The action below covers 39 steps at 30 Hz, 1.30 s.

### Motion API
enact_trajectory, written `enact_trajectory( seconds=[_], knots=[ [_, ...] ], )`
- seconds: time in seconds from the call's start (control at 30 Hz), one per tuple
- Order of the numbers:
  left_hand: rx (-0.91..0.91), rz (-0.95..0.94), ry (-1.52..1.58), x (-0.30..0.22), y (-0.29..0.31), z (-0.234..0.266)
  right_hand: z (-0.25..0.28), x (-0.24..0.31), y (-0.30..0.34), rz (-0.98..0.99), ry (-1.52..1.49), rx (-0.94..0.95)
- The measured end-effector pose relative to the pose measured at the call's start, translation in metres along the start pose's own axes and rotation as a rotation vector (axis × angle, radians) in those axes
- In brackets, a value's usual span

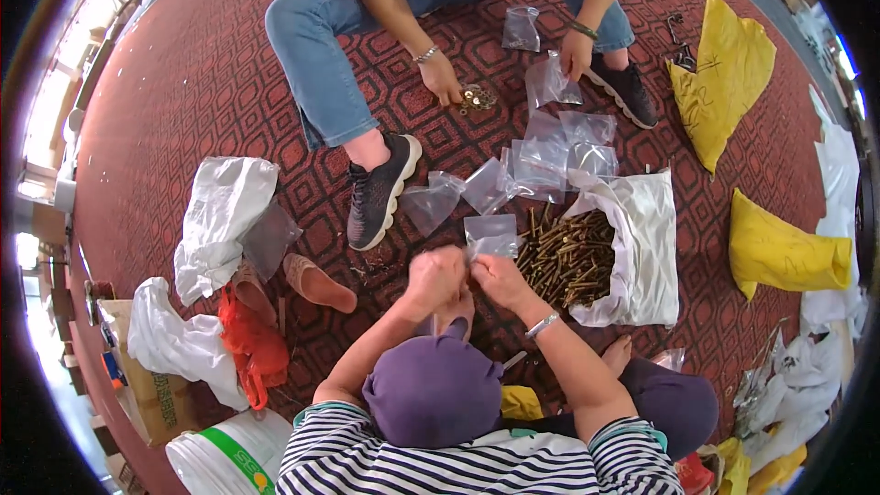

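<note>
Both my hands meet low in the middle, at the near edge of a small clear plastic zip bag [492, 229]. My left hand [436, 277] is closed in a fist, its fingertips at the bag's left corner. From the other side, my right hand [500, 280] pinches the same edge. Whatever lies between the fingers is hidden. Just right of my right hand, a heap of long brass-coloured screws or bolts [570, 257] spills from the mouth of a white woven sack [653, 247]. Beyond my hands lie several more clear zip bags [539, 165], overlapping on the carpet.
Opposite sits a person in jeans, one hand [442, 78] at a pile of small metal washers [477, 99], the other [576, 53] on a clear bag. Yellow sacks [724, 82] stand right. Slippers [318, 283], a red bag [252, 339] and a white bucket [234, 449] are left.
</note>
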<state>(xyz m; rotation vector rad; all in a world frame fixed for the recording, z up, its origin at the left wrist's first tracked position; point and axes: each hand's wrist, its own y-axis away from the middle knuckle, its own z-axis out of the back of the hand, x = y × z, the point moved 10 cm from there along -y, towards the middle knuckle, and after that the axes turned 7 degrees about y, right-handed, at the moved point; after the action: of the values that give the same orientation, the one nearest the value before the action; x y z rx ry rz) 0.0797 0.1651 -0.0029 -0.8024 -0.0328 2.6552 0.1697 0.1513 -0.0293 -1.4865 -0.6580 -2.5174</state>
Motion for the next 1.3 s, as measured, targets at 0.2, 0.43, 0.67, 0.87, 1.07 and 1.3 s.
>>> enact_trajectory(
  seconds=[0.2, 0.43, 0.67, 0.87, 1.07, 1.3],
  knots=[
    [-0.031, 0.429, 0.466, 0.078, 0.002, 0.040, -0.009, 0.029, -0.003, 0.089, 0.171, -0.024],
    [0.020, 0.559, 0.365, 0.143, 0.111, 0.046, 0.005, -0.053, 0.002, -0.508, -0.598, -0.198],
    [0.163, 0.281, -0.129, 0.114, 0.205, 0.022, -0.041, -0.070, 0.021, -0.588, -0.512, -0.095],
    [0.316, 0.255, -0.269, 0.142, 0.225, -0.011, -0.076, -0.068, 0.023, -0.593, -0.482, -0.058],
    [0.167, 0.640, 0.651, 0.169, 0.185, 0.022, -0.069, -0.039, 0.023, -0.502, -0.470, -0.004],
    [0.058, 0.686, 1.180, 0.110, 0.100, 0.068, -0.073, 0.037, 0.008, -0.306, -0.796, 0.149]
  ],
)
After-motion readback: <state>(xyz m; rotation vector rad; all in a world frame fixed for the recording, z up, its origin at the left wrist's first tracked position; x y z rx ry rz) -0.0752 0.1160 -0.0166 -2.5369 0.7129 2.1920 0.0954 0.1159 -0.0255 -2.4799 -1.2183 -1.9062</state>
